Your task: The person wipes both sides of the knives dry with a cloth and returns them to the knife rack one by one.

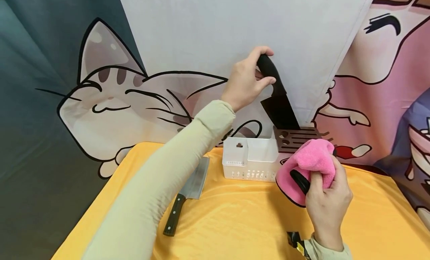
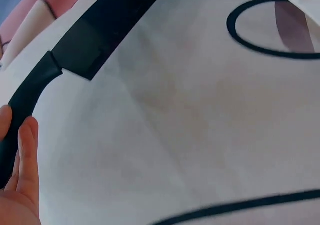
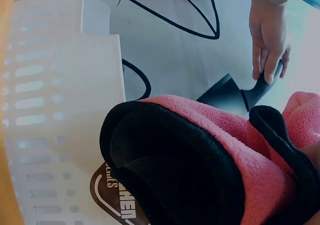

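Up by the backdrop, my left hand (image 1: 246,81) grips the black handle of a black kitchen knife (image 1: 280,109) between thumb and fingers. The knife leans, blade down, and its lower end meets the slotted top of a brown knife block (image 1: 299,138). In the left wrist view the thumb and fingers (image 2: 29,160) lie along the handle. My right hand (image 1: 329,200) pinches a bunched pink cloth with black edging (image 1: 314,155), held in front of the block and hiding much of it. The right wrist view shows the cloth's dark fold (image 3: 175,165) close up.
A white perforated plastic basket (image 1: 248,170) adjoins the block's left side. Left of it, partly under my left forearm, a cleaver (image 1: 178,211) with a riveted dark handle lies on the yellow tablecloth (image 1: 235,222). A cartoon-printed backdrop (image 1: 188,36) hangs right behind.
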### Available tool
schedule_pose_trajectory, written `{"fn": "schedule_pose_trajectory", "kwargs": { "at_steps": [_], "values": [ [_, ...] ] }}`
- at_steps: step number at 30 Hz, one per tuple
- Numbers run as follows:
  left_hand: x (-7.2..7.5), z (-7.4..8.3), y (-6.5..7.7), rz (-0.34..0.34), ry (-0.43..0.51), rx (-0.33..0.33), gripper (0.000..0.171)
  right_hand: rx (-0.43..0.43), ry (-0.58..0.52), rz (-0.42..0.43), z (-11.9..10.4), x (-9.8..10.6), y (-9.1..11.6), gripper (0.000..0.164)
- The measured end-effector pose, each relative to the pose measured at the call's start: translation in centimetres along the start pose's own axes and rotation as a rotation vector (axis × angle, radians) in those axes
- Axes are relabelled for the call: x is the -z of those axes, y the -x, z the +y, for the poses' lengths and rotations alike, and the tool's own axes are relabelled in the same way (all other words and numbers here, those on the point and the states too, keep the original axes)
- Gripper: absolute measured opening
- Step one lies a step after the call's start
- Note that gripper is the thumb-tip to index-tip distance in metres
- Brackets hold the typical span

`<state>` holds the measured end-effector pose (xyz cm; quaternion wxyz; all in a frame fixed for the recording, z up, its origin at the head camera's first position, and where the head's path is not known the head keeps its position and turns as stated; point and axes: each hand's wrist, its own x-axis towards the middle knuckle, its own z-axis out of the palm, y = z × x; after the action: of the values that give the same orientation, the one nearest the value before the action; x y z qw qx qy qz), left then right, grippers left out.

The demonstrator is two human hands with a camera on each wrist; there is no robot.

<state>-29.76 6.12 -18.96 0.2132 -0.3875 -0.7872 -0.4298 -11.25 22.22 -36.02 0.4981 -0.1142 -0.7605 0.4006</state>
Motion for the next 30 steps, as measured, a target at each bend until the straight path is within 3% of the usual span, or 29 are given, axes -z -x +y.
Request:
{"fn": "schedule_pose_trajectory", "kwargs": {
  "at_steps": [6,13,30],
  "values": [
    [-2.6,0.4,-0.4,-0.019,-0.134,-0.005,0.058,-0.009,0.002,0.001,0.2,0.1,0.1,0.036],
    [-4.9,0.6,-0.4,-0.017,-0.195,-0.013,0.059,-0.007,-0.008,-0.002,0.3,0.0,0.0,0.036],
    [-7.2,-0.2,0.5,-0.142,-0.302,0.068,0.054,-0.006,0.001,-0.011,0.0,-0.3,0.2,0.035]
  ]
}}
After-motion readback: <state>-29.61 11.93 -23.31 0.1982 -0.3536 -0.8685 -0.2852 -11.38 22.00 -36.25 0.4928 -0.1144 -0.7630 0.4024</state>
